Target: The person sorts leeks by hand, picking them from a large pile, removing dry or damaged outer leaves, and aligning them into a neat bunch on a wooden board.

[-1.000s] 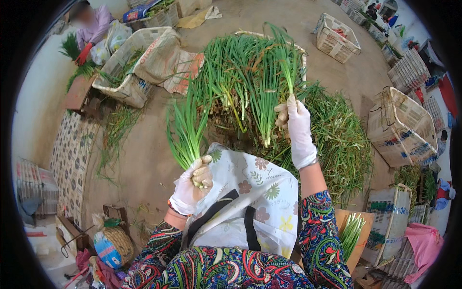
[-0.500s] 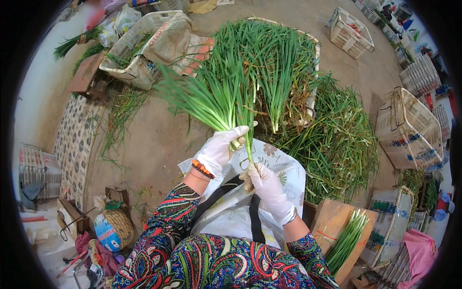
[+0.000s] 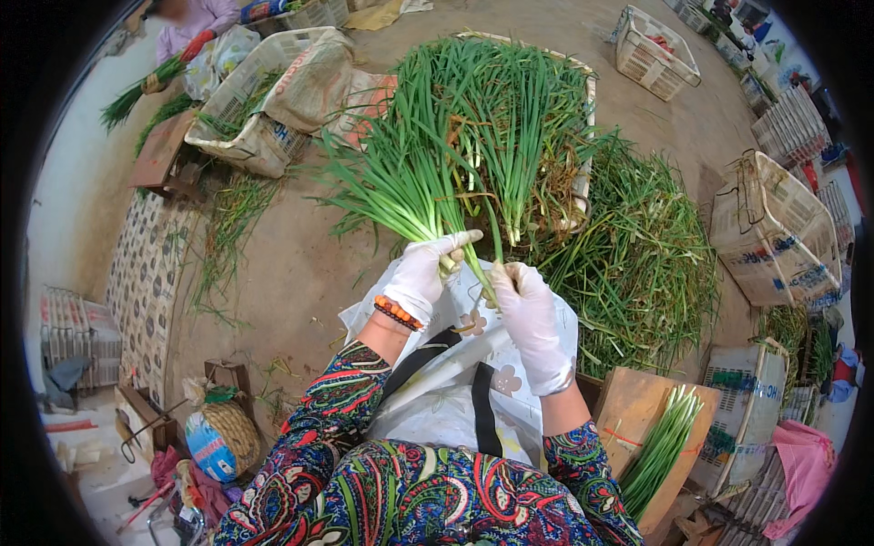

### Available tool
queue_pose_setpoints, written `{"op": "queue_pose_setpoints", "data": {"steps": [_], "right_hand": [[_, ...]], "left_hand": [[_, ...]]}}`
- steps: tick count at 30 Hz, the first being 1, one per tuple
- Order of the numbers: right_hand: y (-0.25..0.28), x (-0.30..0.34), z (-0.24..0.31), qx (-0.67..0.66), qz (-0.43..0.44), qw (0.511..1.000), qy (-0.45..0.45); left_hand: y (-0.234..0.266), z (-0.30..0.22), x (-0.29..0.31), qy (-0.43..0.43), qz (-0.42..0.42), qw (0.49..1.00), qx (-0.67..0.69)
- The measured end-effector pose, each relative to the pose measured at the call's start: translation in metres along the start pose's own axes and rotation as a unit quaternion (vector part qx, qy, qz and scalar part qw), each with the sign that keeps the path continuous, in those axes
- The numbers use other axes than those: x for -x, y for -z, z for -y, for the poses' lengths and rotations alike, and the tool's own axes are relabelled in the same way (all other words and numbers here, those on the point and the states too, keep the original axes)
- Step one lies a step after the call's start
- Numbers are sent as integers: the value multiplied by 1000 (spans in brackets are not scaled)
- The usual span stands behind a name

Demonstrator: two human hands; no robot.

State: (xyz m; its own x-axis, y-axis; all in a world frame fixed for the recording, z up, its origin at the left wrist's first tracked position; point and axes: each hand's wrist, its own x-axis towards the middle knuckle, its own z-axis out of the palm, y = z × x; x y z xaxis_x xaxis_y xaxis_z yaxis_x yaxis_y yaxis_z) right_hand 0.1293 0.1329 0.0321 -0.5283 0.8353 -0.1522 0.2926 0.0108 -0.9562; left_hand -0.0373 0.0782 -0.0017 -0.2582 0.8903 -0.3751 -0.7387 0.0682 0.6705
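Observation:
My left hand, in a thin white glove, is closed around the pale lower stems of a bunch of garlic chives, leaves fanning away to the upper left. Close to its right, my gloved right hand pinches a loose green leaf by the stem ends of the bunch. A withered strand dangles below the stems. Beyond my hands, a crate is heaped with more chives, some with brown, dry bits. A patterned white apron covers my lap.
A big pile of leafy trimmings lies right of the crate. Tied chives rest on a wooden board at my lower right. Pale plastic crates stand around. At the far left, a person in red gloves holds a chive bunch.
My right hand has moved up and slightly right, drawing a leaf apart from the bunch. My left hand keeps its hold. The person at the far left has come further into view.

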Motion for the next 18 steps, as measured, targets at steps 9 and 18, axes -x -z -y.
{"op": "queue_pose_setpoints", "data": {"steps": [9,18], "right_hand": [[97,-15,-104,257,-143,955,20],[-3,-6,-10,-234,154,960,-15]], "left_hand": [[11,-14,-16,5,67,990,122],[-2,-11,-15,3,30,994,100]]}}
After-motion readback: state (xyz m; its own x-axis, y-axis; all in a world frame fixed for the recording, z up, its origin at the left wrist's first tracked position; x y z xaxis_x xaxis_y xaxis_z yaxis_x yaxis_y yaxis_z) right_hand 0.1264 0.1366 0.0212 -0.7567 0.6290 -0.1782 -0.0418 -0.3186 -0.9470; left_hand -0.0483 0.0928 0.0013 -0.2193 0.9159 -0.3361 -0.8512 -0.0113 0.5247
